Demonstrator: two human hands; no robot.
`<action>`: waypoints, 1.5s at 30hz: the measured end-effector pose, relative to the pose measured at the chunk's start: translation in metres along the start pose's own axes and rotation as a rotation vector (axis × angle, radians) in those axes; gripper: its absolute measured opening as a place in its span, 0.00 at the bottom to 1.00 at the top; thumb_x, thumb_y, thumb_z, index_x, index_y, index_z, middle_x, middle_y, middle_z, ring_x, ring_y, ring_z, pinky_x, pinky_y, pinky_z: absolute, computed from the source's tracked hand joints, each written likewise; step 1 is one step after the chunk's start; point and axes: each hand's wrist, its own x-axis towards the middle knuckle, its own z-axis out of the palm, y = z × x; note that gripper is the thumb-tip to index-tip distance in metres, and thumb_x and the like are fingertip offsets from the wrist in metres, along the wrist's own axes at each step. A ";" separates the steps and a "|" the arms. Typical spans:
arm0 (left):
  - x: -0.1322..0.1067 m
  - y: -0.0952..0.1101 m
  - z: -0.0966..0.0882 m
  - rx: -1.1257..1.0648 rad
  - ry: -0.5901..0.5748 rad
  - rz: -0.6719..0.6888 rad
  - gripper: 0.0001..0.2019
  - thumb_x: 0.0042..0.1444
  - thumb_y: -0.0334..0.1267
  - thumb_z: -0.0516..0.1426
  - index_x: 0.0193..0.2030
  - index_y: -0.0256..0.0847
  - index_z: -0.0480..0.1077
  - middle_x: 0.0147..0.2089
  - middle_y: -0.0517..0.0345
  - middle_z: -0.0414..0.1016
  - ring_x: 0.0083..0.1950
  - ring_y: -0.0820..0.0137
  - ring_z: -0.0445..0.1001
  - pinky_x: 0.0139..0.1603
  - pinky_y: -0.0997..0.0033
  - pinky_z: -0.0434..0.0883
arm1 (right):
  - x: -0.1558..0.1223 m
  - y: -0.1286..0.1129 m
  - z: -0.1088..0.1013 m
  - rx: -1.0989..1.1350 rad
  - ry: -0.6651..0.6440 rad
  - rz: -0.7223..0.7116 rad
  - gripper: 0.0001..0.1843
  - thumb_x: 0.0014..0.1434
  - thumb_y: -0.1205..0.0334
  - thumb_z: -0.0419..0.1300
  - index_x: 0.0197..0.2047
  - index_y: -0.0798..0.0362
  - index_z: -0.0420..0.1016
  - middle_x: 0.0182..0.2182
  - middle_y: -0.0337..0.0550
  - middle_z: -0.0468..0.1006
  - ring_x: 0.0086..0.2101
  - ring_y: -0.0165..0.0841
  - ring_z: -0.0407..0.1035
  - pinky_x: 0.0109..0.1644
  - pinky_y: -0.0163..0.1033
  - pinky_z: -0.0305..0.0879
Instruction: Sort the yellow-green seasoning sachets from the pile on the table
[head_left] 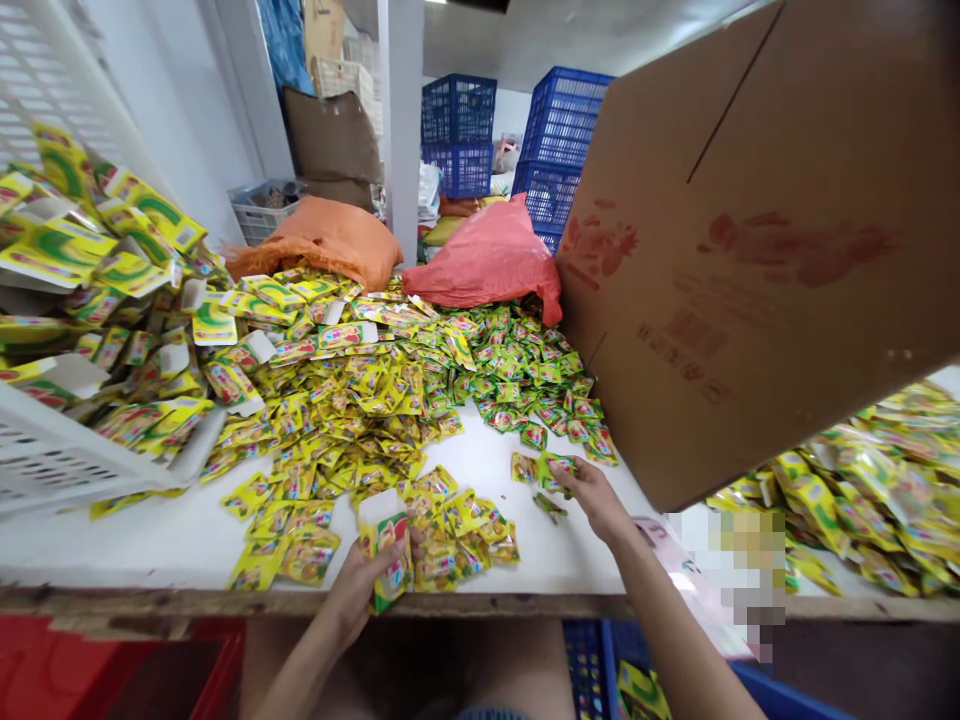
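"One white table [474, 440], with a big carton [750, 250] tilted at its right. What worries you from out there?"

"From my distant seat, I think a bump could slide that carton into the green heap [510, 370]."

"And the white crate [82, 450] at left?"

"Heaped with boxes [142, 210]; a nudge could spill them onto the yellow sachets [315, 420]."

"The hands?"

"I see the left hand [356, 580] closed around a small box [387, 524] near the table's front edge; squeezing hard might crush it. The right hand [596, 500] pinches a green sachet [555, 470]; a loose pinch could drop it."
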 end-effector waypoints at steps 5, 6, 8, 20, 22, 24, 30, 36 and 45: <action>-0.002 -0.002 -0.003 0.003 0.003 0.002 0.21 0.41 0.39 0.64 0.44 0.35 0.69 0.35 0.52 0.77 0.34 0.66 0.75 0.35 0.69 0.72 | 0.012 0.000 0.003 0.110 -0.003 0.058 0.21 0.46 0.44 0.60 0.29 0.56 0.66 0.22 0.40 0.71 0.23 0.29 0.65 0.26 0.35 0.60; -0.002 -0.002 -0.004 0.004 -0.002 0.006 0.21 0.41 0.39 0.64 0.44 0.36 0.69 0.35 0.52 0.77 0.34 0.66 0.75 0.35 0.69 0.72 | 0.015 -0.001 0.005 0.111 -0.001 0.058 0.21 0.44 0.44 0.61 0.29 0.56 0.67 0.22 0.40 0.71 0.22 0.29 0.64 0.26 0.35 0.60; -0.002 -0.004 -0.007 0.001 -0.023 0.016 0.21 0.42 0.39 0.64 0.44 0.37 0.69 0.35 0.52 0.77 0.35 0.65 0.76 0.36 0.68 0.71 | 0.023 -0.002 0.010 0.099 0.003 0.048 0.22 0.43 0.45 0.61 0.33 0.56 0.68 0.23 0.39 0.72 0.23 0.29 0.65 0.27 0.35 0.60; 0.007 -0.005 0.005 0.134 -0.089 0.069 0.14 0.42 0.43 0.63 0.32 0.35 0.70 0.24 0.56 0.74 0.27 0.69 0.72 0.33 0.70 0.67 | 0.052 0.014 0.034 -0.289 0.037 -0.023 0.11 0.31 0.67 0.66 0.21 0.51 0.69 0.26 0.44 0.72 0.40 0.47 0.65 0.42 0.49 0.54; 0.012 -0.009 0.009 0.145 -0.114 0.099 0.15 0.41 0.43 0.63 0.33 0.34 0.70 0.23 0.56 0.74 0.26 0.69 0.71 0.33 0.70 0.67 | 0.052 0.012 0.032 -0.292 0.017 -0.039 0.12 0.30 0.67 0.67 0.16 0.51 0.65 0.23 0.46 0.70 0.38 0.49 0.65 0.40 0.51 0.54; 0.017 -0.012 0.011 0.159 -0.161 0.109 0.15 0.41 0.43 0.63 0.33 0.33 0.70 0.23 0.55 0.74 0.27 0.69 0.71 0.34 0.69 0.67 | 0.049 0.005 0.030 -0.264 0.005 -0.068 0.14 0.31 0.65 0.67 0.15 0.49 0.62 0.20 0.46 0.68 0.34 0.48 0.65 0.36 0.50 0.55; 0.021 -0.016 0.011 0.189 -0.307 0.073 0.14 0.43 0.42 0.62 0.32 0.33 0.69 0.24 0.55 0.73 0.26 0.69 0.71 0.32 0.68 0.68 | -0.003 -0.050 0.067 -0.006 -0.018 -0.199 0.13 0.52 0.48 0.55 0.35 0.48 0.63 0.28 0.42 0.70 0.26 0.35 0.63 0.29 0.40 0.59; 0.025 -0.019 0.011 0.215 -0.302 0.057 0.24 0.38 0.43 0.65 0.43 0.35 0.68 0.31 0.55 0.74 0.29 0.69 0.71 0.34 0.70 0.68 | -0.065 -0.089 0.154 0.205 0.012 -0.338 0.10 0.60 0.54 0.48 0.38 0.50 0.62 0.30 0.39 0.68 0.31 0.32 0.63 0.36 0.37 0.61; 0.030 -0.023 0.008 0.230 -0.313 0.080 0.19 0.40 0.41 0.64 0.39 0.35 0.68 0.26 0.59 0.71 0.27 0.71 0.69 0.35 0.69 0.67 | -0.066 -0.095 0.123 -0.249 -0.344 -0.621 0.11 0.59 0.70 0.45 0.43 0.51 0.62 0.39 0.47 0.65 0.42 0.38 0.60 0.47 0.44 0.59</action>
